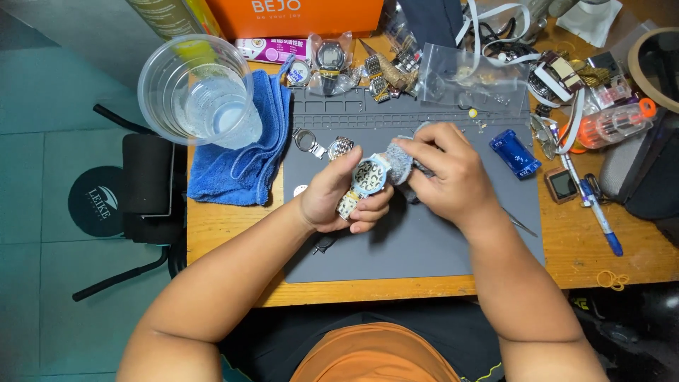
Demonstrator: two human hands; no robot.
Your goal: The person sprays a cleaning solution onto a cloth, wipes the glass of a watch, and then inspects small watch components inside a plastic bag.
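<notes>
A person seated at a wooden workbench (219,226) works over a grey rubber mat (424,247), seen from above. The left hand (332,198) is curled closed around a wristwatch (369,175), thumb up beside the case, its patterned dial in a pale blue bezel facing up and a metal bracelet running down through the palm. The right hand (449,170) is closed on a small grey cloth (400,161), pressing it against the right edge of the watch case. Both hands meet over the middle of the mat.

On the mat just beyond the left hand lie two more metal watch pieces (325,145). A folded blue towel (244,148) lies left of the mat, and a clear plastic cup (198,92) holding water stands at the towel's far left corner. A small blue box (515,153) lies at the mat's right edge, and a blue pen (598,212) on the wood beyond. Bagged watches (329,60) and straps crowd the far edge of the bench.
</notes>
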